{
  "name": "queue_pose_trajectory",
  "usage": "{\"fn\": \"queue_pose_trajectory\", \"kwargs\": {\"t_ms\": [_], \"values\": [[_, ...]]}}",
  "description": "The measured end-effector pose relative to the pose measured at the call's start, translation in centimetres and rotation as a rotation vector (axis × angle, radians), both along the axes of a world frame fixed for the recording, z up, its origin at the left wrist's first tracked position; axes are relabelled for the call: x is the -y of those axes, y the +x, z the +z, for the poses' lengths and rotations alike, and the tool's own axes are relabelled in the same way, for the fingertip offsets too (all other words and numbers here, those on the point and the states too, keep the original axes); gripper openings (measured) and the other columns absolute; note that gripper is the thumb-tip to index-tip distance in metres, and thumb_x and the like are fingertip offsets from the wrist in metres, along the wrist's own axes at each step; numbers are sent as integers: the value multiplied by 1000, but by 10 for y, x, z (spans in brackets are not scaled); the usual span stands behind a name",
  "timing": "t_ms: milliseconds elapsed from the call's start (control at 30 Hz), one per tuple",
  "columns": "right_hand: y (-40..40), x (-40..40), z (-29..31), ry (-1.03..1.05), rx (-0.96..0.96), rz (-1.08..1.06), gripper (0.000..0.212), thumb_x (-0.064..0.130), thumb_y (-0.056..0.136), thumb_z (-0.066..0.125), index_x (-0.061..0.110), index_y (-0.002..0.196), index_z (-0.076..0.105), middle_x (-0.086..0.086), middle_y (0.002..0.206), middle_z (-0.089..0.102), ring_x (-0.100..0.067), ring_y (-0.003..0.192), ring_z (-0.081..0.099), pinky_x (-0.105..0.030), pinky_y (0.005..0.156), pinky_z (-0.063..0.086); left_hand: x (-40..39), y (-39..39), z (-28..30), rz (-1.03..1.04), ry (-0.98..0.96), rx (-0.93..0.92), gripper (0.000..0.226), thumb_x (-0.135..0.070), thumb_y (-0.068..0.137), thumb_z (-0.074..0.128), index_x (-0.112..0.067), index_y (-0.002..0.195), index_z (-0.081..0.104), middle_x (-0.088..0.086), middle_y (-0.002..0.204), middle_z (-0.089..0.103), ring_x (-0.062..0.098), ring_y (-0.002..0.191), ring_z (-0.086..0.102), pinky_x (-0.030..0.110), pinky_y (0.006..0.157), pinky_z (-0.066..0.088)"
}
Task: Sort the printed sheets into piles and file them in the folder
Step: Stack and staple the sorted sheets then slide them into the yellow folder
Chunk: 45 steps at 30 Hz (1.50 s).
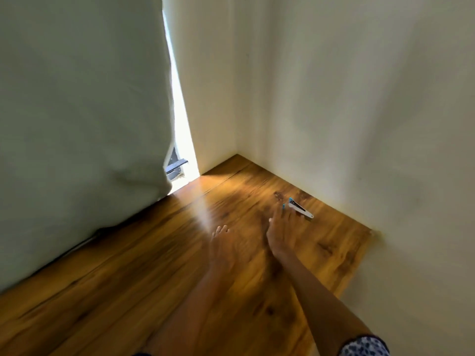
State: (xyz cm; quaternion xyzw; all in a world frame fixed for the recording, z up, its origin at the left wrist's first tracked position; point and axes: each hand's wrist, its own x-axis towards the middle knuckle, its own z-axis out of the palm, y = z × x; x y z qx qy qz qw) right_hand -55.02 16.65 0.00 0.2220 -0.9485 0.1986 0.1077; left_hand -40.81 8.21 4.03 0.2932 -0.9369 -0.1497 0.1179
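Observation:
No printed sheets and no folder are in view. A small white and blue stapler [300, 208] lies on the wooden table [128, 291] near the far right corner. My right hand [280, 233] stretches out to it with straight fingers, and the fingertips reach its near end. Whether they grip it I cannot tell. My left hand [223, 249] hovers over the table just left of the right hand, blurred by motion, with fingers loosely extended and nothing in it.
A pale curtain [77, 124] hangs along the table's left side down to the surface. White walls [359, 124] close the far and right sides. The table's right edge [359, 263] ends beside the wall.

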Motion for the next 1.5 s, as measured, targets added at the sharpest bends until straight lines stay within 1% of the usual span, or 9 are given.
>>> {"fn": "queue_pose_trajectory", "kwargs": {"t_ms": [200, 367, 633, 700, 833, 967, 1233, 1400, 1500], "values": [[121, 76, 35, 45, -143, 496, 41, 33, 81, 45, 15, 118, 49, -11, 114, 66, -29, 106, 64, -57, 88, 47, 34, 88, 41, 253, 24, 146, 38, -21, 100, 36, -14, 137, 43, 4, 148, 37, 17, 140, 28, 27, 113, 26], [232, 133, 72, -28, -122, 780, 56, 24, 62, 79, 15, 111, 54, -8, 112, 65, -27, 105, 63, -55, 89, 47, 59, 183, 80, 388, 66, 124, 37, -30, 99, 38, -19, 134, 45, 2, 143, 43, 17, 131, 39, 26, 107, 33], [378, 146, 60, 119, -98, 1024, 45, 28, 61, 84, 16, 102, 69, -4, 101, 70, -22, 94, 68, -55, 83, 51, 51, 356, 58, 737, 177, 213, 41, -27, 100, 35, -14, 138, 41, 8, 147, 36, 24, 136, 31, 32, 112, 26], [405, 139, 46, 153, -90, 1092, 32, 34, 73, 69, 18, 100, 70, -1, 101, 70, -19, 94, 68, -52, 82, 52, 46, 385, 33, 771, 202, 293, 47, -25, 98, 36, -16, 143, 32, 10, 153, 23, 28, 142, 20, 39, 115, 19], [466, 123, 16, 345, -8, 1323, 49, 40, 75, 35, 21, 99, 73, 4, 104, 71, -13, 96, 68, -44, 81, 54, 29, 437, -9, 960, 300, 409, 56, -31, 101, 27, -13, 150, 5, 8, 158, -4, 35, 144, -5, 64, 107, 8], [513, 116, 1, 454, -42, 1468, 55, 32, 72, 37, 13, 114, 67, -4, 121, 65, -19, 113, 61, -47, 98, 23, 17, 466, -21, 908, 301, 427, 54, -20, 102, 18, -14, 150, -5, 4, 156, -17, 31, 143, -13, 67, 105, 5], [595, 122, 11, 516, -213, 1626, 48, 31, 80, 33, 19, 102, 73, 2, 109, 70, -16, 110, 63, -53, 97, 26, 17, 564, -27, 910, 318, 443, 56, -27, 102, 18, -11, 149, -8, 4, 157, -16, 26, 143, -17, 66, 106, 2], [660, 127, 20, 552, -198, 1763, 50, 26, 96, 33, 13, 144, 34, -5, 151, 33, -20, 144, 18, -62, 111, -1, 11, 638, -20, 928, 395, 428, 58, -30, 102, 20, -12, 149, -8, 2, 156, -18, 25, 143, -19, 66, 106, -1], [694, 130, 29, 565, -262, 1825, 55, 24, 97, 36, 13, 148, 19, -6, 155, 19, -19, 146, 4, -62, 110, -7, 7, 676, -16, 953, 426, 407, 60, -27, 100, 24, -12, 150, -7, 2, 156, -19, 24, 143, -19, 66, 106, -1]]}}
